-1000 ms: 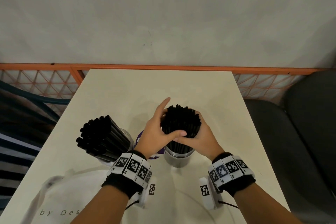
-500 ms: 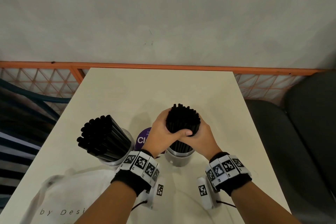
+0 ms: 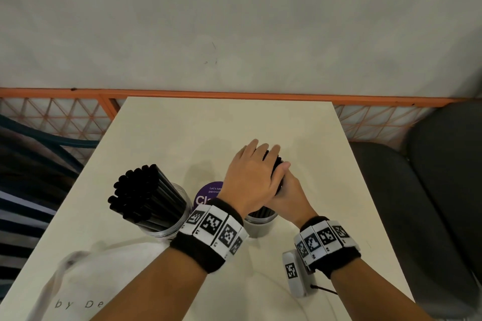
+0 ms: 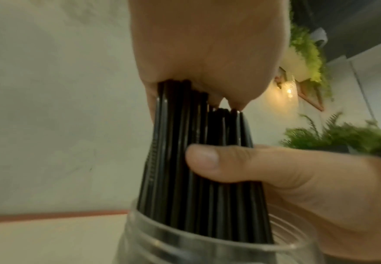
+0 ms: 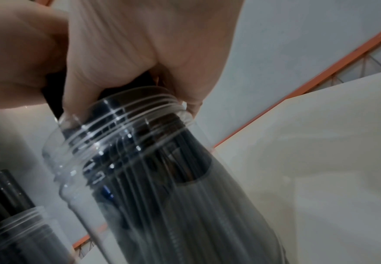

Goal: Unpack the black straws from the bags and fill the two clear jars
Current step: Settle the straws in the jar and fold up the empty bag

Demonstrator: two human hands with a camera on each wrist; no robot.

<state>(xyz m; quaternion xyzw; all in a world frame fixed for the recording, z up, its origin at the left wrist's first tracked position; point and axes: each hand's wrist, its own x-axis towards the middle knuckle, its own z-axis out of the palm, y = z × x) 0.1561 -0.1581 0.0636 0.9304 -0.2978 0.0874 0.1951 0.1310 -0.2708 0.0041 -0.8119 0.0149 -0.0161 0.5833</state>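
Left hand lies flat, palm down, on top of the straw bundle in the right-hand clear jar; fingers straight, pointing away from the person, tips just past the far side of the bundle. In left wrist view the palm sits directly on the straw ends, w/ straws at uneven heights under it. Right hand is wrapped round the side of the same bundle, above the jar mouth; its thumb crosses the near face of the straws, the other fingers curl behind, mostly hidden. In right wrist view the threaded neck of that jar is just under the palm, dark straws packed inside down the body. Jar stands on the cream table, near the middle, slightly toward the person. 2nd clear jar stands to the left, close by but apart, full of black straws leaning left. Purple round label lies betw. the two jars. White cloth bag w/ printed letters lies at the near left corner.
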